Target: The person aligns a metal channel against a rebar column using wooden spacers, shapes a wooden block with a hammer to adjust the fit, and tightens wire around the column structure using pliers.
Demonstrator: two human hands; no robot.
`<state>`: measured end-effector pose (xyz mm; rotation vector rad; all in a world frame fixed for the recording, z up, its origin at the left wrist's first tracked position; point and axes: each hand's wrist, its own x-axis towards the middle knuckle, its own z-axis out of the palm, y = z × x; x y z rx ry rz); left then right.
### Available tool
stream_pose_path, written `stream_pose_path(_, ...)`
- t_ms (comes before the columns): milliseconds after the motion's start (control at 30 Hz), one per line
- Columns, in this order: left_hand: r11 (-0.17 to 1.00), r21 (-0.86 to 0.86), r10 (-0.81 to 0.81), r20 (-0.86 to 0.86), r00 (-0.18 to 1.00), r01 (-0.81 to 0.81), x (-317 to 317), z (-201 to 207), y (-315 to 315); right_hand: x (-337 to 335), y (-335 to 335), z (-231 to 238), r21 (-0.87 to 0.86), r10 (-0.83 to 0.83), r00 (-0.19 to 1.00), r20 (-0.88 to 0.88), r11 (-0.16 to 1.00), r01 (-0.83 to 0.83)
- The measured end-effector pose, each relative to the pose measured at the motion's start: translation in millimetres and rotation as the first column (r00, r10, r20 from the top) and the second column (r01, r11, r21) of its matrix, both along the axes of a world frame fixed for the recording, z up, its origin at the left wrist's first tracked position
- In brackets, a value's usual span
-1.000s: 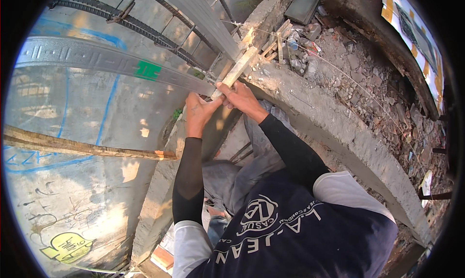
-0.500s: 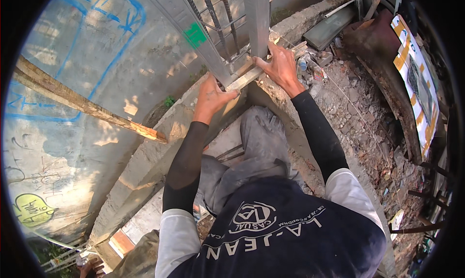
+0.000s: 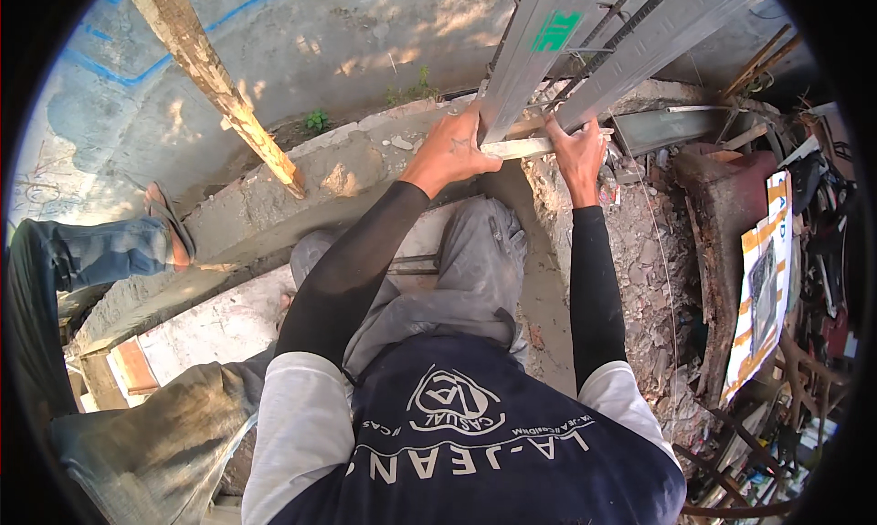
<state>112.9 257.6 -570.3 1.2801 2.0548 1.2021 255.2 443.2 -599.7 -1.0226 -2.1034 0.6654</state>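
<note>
The left hand's (image 3: 452, 150) fingers pinch the foot of the green-marked grey metal channel (image 3: 528, 68); the right hand's (image 3: 577, 158) straddle a plain grey metal channel (image 3: 653, 54), grip unclear. Between both hands' fingers runs a pale, narrow wooden strip (image 3: 523, 148).

The channels (image 3: 523, 73) look smooth metal, the strip (image 3: 523, 148) wood, the ledge (image 3: 274, 196) rough concrete.

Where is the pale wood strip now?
In the head view, the pale wood strip is above centre and slightly right, between the left hand and the right hand, by the foot of the green-marked metal panel.
</note>
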Motion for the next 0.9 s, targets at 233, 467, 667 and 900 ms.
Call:
stream_pose_path(233,1.000,0.016,0.009,-0.010,1.000,-0.009,-3.5,-5.7,1.2,6.0,-1.2,8.2,0.161,0.052,0.991,0.125,0.984,-0.072)
stream_pose_path(467,0.993,0.105,-0.060,0.003,0.998,0.059,0.6,-4.8,7.4,49.2,-51.9,-29.7,-0.627,-0.224,0.891,-0.395,0.775,-0.084)
stream_pose_path(667,0.997,0.020,-0.074,0.123,0.990,0.072,-0.3,-11.4,9.7,8.7,-67.9,-38.3,-0.767,-0.352,0.719,-0.600,0.507,-0.392)
stream_pose_path(900,0.994,-0.037,-0.094,0.104,0.990,0.099,-16.1,29.7,8.7,9.2,-63.3,-41.1,-0.742,-0.366,0.681,-0.634,0.536,-0.403)
